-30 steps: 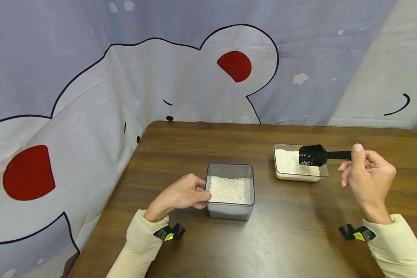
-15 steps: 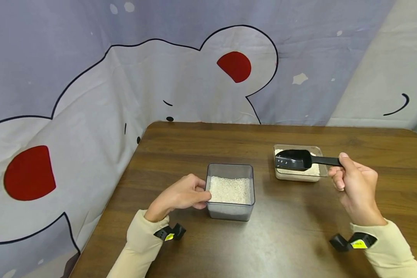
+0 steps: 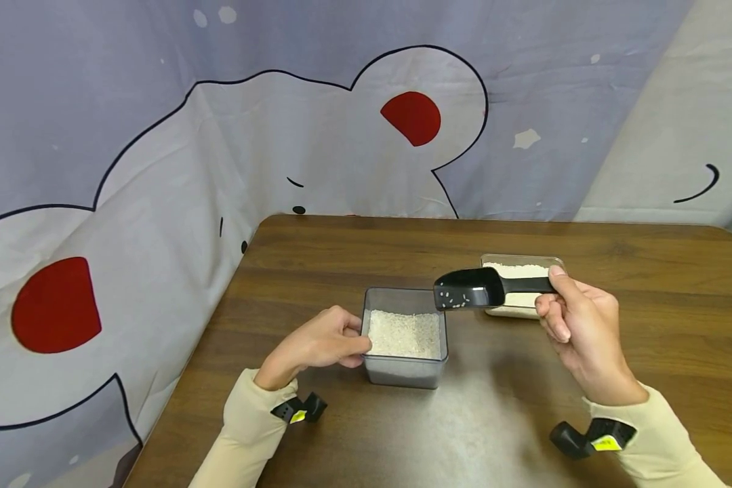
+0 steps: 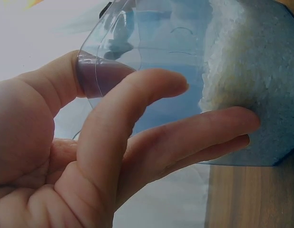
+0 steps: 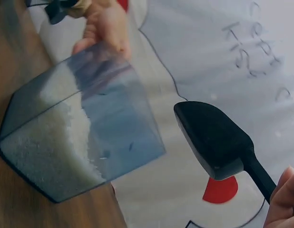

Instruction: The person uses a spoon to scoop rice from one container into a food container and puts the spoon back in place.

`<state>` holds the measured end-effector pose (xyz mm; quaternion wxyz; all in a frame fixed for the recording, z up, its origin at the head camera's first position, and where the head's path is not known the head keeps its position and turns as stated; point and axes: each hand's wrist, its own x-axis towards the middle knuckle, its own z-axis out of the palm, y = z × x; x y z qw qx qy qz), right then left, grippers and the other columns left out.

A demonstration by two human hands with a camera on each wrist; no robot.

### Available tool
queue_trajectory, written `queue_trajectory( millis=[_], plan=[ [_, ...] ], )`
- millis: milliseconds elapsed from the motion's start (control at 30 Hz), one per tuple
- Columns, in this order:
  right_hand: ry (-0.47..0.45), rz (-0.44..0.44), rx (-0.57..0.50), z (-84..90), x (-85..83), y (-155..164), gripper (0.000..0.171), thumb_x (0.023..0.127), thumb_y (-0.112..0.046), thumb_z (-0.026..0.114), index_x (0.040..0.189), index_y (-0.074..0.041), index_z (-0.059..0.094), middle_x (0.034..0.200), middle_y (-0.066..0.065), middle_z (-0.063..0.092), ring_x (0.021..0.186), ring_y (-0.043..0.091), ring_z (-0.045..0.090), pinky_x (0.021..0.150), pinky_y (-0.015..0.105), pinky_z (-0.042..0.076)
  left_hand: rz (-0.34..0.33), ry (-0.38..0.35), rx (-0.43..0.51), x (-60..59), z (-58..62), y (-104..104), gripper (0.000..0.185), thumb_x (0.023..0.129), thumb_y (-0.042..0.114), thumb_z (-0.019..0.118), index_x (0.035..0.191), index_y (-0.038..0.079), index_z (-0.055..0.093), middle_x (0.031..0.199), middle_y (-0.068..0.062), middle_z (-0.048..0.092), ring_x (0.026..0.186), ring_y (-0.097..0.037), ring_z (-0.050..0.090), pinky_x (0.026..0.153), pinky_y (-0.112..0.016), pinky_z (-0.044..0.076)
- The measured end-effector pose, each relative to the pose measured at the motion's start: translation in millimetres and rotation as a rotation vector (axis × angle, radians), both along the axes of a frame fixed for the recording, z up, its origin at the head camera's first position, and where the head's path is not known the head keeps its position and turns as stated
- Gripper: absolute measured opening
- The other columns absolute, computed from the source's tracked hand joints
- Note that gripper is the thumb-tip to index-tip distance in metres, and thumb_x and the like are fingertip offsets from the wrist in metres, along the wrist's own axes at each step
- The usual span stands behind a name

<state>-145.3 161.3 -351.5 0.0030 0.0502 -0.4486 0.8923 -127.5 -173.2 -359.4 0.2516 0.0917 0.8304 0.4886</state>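
My left hand (image 3: 318, 344) pinches the left wall of a deep, see-through grey square container (image 3: 404, 374). In the left wrist view its thumb shows through the wall, with the fingers (image 4: 185, 137) along the outside. White rice (image 3: 404, 334) fills the lower part of this container. A black scoop (image 3: 471, 289) is gripped by its handle in my right hand (image 3: 585, 335). Several grains cling inside its bowl, whose front overlaps the container's right rim in the head view. The right wrist view shows the scoop (image 5: 211, 137) raised beside the container (image 5: 123, 137).
Behind the scoop stands a shallow clear box (image 3: 518, 313) of rice, partly covered by scoop and hand. Everything rests on a brown wooden table (image 3: 317, 254). A printed cloth (image 3: 341, 149) hangs along its back and left sides.
My right hand has carried the scoop left from over the shallow box to the square container's right rim, turning the bowl on the way. The left hand keeps its place.
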Motion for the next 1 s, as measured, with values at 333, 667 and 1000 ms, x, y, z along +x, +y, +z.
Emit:
queue_trajectory(
  millis=[333, 667, 1000],
  plan=[
    [0.152, -0.165, 0.285, 5.1, 7.9, -40, 0.033, 0.091, -0.014, 0.054, 0.070, 0.011, 0.055, 0.045, 0.007, 0.054, 0.022, 0.010, 0.035, 0.023, 0.030, 0.011, 0.001, 0.004, -0.028, -0.4, 0.6, 1, 0.019, 0.079, 0.008, 0.053, 0.061, 0.008, 0.046, 0.046, 0.008, 0.029, 0.064, -0.012, 0.062, 0.071, -0.028, 0.054],
    [0.504, -0.198, 0.584, 10.3, 23.7, -70, 0.026, 0.092, 0.002, 0.045, 0.068, 0.006, 0.052, 0.046, 0.010, 0.051, 0.024, 0.012, 0.037, 0.024, 0.022, 0.025, -0.001, 0.011, -0.034, -1.7, 0.6, 2, 0.013, 0.078, 0.010, 0.054, 0.066, 0.005, 0.054, 0.046, 0.007, 0.036, 0.067, -0.013, 0.064, 0.070, -0.027, 0.054],
    [0.868, -0.348, 0.831, -19.7, 12.7, -80, 0.017, 0.081, 0.012, 0.055, 0.071, -0.002, 0.057, 0.047, -0.006, 0.051, 0.030, -0.006, 0.036, 0.028, 0.008, 0.026, -0.003, 0.002, -0.018, -1.4, 0.2, 2, 0.018, 0.078, 0.008, 0.053, 0.061, 0.009, 0.046, 0.047, 0.008, 0.030, 0.062, -0.008, 0.060, 0.072, -0.029, 0.054]
  ],
)
